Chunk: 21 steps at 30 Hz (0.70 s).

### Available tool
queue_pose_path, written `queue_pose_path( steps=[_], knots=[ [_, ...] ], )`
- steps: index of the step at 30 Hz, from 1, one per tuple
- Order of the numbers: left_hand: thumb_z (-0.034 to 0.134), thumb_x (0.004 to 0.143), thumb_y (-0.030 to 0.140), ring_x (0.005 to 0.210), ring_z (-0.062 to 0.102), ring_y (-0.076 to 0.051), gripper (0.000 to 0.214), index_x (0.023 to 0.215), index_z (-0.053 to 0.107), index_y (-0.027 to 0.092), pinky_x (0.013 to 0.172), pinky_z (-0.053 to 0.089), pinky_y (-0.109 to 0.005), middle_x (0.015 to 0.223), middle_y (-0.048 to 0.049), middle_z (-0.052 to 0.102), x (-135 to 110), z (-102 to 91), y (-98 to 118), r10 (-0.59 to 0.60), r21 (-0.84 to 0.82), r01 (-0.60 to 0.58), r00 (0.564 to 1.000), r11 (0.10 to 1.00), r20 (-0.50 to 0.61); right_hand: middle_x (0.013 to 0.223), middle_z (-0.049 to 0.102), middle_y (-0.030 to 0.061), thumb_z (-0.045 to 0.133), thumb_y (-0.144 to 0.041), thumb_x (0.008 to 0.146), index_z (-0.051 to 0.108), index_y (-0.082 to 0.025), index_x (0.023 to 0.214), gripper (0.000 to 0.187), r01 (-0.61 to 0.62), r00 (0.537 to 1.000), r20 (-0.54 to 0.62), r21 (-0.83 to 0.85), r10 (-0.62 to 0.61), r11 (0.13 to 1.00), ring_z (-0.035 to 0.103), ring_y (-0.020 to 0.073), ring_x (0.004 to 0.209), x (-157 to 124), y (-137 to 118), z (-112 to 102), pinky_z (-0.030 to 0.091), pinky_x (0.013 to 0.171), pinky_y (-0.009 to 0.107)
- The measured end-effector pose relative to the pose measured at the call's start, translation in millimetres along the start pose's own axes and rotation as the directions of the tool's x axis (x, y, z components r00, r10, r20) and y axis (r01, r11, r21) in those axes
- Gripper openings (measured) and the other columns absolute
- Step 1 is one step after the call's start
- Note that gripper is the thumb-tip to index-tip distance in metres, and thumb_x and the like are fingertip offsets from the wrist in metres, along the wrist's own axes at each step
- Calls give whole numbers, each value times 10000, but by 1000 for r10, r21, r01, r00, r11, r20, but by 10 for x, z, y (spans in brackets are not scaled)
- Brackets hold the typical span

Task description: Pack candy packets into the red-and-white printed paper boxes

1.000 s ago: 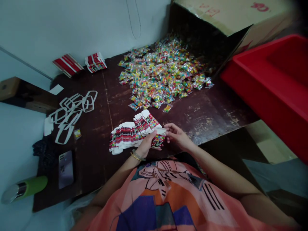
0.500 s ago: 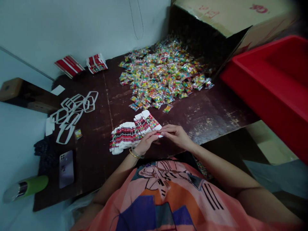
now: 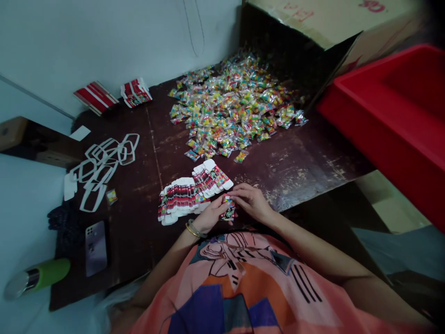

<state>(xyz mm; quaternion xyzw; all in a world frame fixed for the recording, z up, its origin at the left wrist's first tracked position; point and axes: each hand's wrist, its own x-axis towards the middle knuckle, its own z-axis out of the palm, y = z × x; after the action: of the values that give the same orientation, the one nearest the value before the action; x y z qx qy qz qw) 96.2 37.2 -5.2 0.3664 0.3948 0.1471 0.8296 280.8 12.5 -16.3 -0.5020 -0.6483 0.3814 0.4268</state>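
A small printed candy box [image 3: 228,211], red and multicoloured, is held near the table's front edge. My left hand [image 3: 211,215] is closed on it from the left, its thumb along the near face. At the box's upper end are the pinched fingers of my right hand [image 3: 251,200]; they touch the white top flap. Just left and beyond lies a fanned stack of flat candy boxes [image 3: 181,197], red with white flaps. Farther back spreads a big heap of candy packets [image 3: 229,111] in clear wrappers, with one packet [image 3: 241,156] at its near edge.
A red plastic bin [image 3: 382,116] and a cardboard box [image 3: 333,23] stand at the right. On the left are white paper frames [image 3: 100,162], a phone [image 3: 96,248], a green bottle [image 3: 48,273] and a wooden block [image 3: 41,144]. More folded boxes [image 3: 135,93] lean at the wall.
Both hands have drawn slightly closer to my body. The box has turned so its printed face shows; before, only a small edge of it was visible between the fingers.
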Motion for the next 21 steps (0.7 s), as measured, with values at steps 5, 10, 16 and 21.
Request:
queue_pose_path(
  steps=[5, 10, 16, 21],
  knots=[
    [644, 809, 382, 836, 588, -167, 542, 1288, 489, 184, 617, 513, -260, 1122, -85, 602, 14, -58, 49, 10, 109, -16, 998, 994, 57, 913, 679, 63, 560, -296, 905, 726, -213, 981, 201, -67, 998, 16, 100, 66, 993, 632, 168, 836, 48, -22, -75, 485, 767, 291],
    [685, 779, 354, 847, 583, -168, 460, 1181, 573, 161, 658, 524, -278, 1057, -69, 615, 44, -91, 73, -2, 165, -10, 998, 986, 69, 868, 676, 60, 573, -271, 894, 722, -182, 897, 174, -84, 996, 21, 92, 82, 992, 626, 162, 800, 104, -4, -91, 475, 739, 278],
    [684, 781, 372, 830, 623, -184, 507, 1223, 535, 173, 622, 520, -289, 1086, -88, 613, 20, -61, -10, -49, -70, 51, 998, 996, 38, 896, 674, 59, 551, -286, 907, 723, -200, 939, 195, -51, 998, 30, 47, 49, 998, 620, 161, 821, 59, -14, -41, 470, 758, 281],
    [665, 807, 350, 836, 626, -178, 483, 1239, 533, 181, 630, 508, -271, 1107, -101, 631, -30, -66, 25, -50, -80, 56, 996, 995, 74, 817, 676, 41, 574, -397, 883, 715, -160, 893, 276, -316, 944, 190, 283, 270, 906, 604, 136, 717, 105, 34, -105, 470, 677, 256]
  ],
)
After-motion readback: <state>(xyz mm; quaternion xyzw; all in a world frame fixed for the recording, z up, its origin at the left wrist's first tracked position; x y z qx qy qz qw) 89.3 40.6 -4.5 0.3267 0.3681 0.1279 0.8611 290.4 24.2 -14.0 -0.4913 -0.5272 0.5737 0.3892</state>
